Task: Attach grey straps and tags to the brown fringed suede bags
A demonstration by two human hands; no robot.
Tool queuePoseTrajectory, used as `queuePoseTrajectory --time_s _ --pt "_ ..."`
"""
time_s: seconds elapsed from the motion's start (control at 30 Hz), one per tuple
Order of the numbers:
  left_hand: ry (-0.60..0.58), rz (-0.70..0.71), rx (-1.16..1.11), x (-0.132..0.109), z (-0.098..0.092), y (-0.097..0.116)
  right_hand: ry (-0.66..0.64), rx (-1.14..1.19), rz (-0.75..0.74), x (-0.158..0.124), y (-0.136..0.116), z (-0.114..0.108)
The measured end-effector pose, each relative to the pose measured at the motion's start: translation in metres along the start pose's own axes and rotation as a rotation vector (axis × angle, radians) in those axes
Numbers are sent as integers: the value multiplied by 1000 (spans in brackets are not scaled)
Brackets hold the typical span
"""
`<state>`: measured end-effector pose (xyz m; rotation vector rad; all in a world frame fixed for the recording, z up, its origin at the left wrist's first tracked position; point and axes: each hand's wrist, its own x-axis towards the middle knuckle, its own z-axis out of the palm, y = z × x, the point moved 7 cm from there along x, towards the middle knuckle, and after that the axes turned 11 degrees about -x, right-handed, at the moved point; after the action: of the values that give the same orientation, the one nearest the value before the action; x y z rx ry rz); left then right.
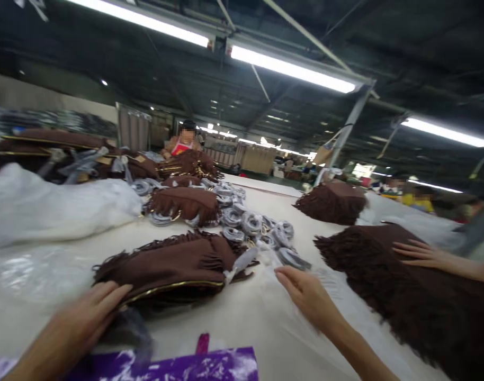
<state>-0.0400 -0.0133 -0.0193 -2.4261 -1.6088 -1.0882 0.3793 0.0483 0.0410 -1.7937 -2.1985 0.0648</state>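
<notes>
My left hand (89, 315) lies at the lower left with its fingers stretched out, the tips resting on the near edge of a brown fringed bag (174, 264) with a gold rim. My right hand (305, 293) reaches forward in the middle, fingers extended and blurred by motion. It touches a clear plastic sleeve (329, 283) lying on the cream table (242, 323). Just beyond its fingertips lie several small grey coiled straps in plastic wrap (245, 225). I see nothing gripped in either hand.
A co-worker's hand (419, 254) rests flat on a large pile of brown fringed bags (417, 301) at the right. More brown bags (333, 201) and white plastic (47, 206) lie farther back. A purple printed sheet (186, 365) sits at the near edge. People work in the distance.
</notes>
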Motion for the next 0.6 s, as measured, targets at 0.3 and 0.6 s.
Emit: queuePoseTrajectory --time_s 0.3,0.6 --pt "-134 2 58 54 -24 50 -139 406 -295 -30 -196 51" --pt "-231 6 150 57 -31 47 -135 27 -182 7 -228 73"
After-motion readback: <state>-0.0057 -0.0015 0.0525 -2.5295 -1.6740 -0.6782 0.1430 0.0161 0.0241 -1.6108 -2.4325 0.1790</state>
